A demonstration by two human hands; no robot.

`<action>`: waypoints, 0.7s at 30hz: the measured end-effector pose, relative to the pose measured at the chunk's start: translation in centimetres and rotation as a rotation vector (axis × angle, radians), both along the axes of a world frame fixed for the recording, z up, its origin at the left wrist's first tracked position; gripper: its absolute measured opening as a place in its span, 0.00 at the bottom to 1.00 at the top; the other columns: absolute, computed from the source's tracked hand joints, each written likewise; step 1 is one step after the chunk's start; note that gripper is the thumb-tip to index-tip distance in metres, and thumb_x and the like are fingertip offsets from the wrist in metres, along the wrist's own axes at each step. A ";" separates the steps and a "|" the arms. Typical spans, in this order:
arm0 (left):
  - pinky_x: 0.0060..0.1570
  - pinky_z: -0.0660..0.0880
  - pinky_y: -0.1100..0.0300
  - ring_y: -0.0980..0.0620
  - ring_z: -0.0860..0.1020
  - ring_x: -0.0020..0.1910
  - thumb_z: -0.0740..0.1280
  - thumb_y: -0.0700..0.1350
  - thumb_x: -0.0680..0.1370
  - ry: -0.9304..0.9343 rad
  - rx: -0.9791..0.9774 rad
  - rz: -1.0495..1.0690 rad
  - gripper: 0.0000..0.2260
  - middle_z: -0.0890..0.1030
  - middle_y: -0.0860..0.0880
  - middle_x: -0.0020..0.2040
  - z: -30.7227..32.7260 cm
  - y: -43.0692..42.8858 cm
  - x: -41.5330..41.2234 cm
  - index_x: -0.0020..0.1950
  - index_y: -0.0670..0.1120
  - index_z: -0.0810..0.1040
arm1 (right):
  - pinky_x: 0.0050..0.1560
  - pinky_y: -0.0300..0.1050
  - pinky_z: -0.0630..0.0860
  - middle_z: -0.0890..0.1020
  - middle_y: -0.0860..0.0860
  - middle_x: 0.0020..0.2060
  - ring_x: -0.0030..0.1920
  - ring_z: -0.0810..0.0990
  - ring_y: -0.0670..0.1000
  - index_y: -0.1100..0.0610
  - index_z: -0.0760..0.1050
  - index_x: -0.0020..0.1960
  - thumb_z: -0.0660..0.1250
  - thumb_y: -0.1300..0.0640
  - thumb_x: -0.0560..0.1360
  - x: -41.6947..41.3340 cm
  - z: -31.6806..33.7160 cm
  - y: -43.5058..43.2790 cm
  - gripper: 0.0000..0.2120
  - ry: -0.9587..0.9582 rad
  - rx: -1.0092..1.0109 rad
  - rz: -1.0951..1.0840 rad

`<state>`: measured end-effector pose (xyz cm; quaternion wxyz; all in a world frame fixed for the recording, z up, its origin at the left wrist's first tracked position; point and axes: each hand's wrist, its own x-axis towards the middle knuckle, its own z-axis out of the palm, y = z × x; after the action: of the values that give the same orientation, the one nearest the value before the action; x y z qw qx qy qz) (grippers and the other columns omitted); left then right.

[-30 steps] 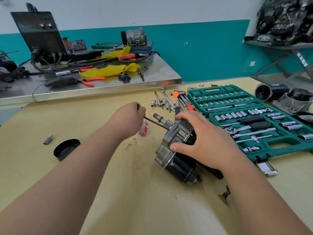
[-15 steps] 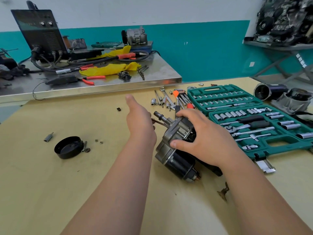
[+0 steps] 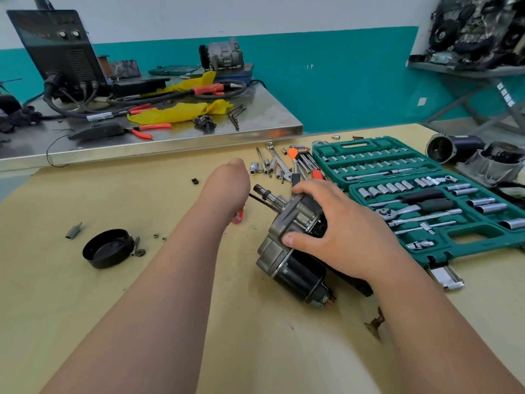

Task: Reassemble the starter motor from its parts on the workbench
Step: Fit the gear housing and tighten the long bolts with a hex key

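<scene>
Your R hand stays clamped on the starter motor, which lies tilted on the bench, shaft end pointing away. Your L hand has left its fist and swung fwd over the screwdriver toward the loose sockets. Fingers hidden, can't tell its grip; prob fetching the next piece.

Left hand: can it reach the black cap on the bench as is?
Probably yes. The black cap lies in the open, left of the left hand, bare bench between them, nothing on top. Whether the left hand's fingers are free is hidden.
</scene>
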<state>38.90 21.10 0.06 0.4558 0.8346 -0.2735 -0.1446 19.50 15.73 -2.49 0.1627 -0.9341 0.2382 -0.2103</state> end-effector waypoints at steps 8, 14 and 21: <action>0.25 0.67 0.64 0.53 0.67 0.20 0.52 0.41 0.80 0.724 -0.757 0.038 0.14 0.69 0.51 0.23 -0.9 0.9 -1.7 0.42 0.42 0.75 | 0.34 0.34 0.64 0.64 0.33 0.63 0.47 0.73 0.41 0.32 0.56 0.64 0.56 0.24 0.64 0.0 0.1 0.1 0.32 0.002 -0.005 -0.003; 0.26 0.65 0.66 0.56 0.65 0.20 0.54 0.42 0.81 1.218 -0.900 -0.031 0.12 0.73 0.51 0.33 -2.2 2.6 -1.6 0.45 0.46 0.75 | 0.34 0.33 0.61 0.64 0.33 0.63 0.47 0.72 0.40 0.32 0.56 0.65 0.56 0.25 0.64 0.0 0.1 0.1 0.32 0.002 -0.007 -0.007; 0.19 0.64 0.69 0.57 0.61 0.15 0.48 0.39 0.82 1.266 -0.716 0.035 0.14 0.68 0.53 0.31 -1.1 2.3 -1.8 0.40 0.44 0.68 | 0.34 0.33 0.62 0.65 0.33 0.63 0.47 0.73 0.41 0.32 0.56 0.64 0.55 0.24 0.63 0.0 0.0 0.1 0.32 -0.002 -0.004 -0.006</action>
<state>37.10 23.39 -1.05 0.7741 0.3949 0.0258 -0.4941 19.52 15.80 -2.46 0.1605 -0.9335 0.2403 -0.2121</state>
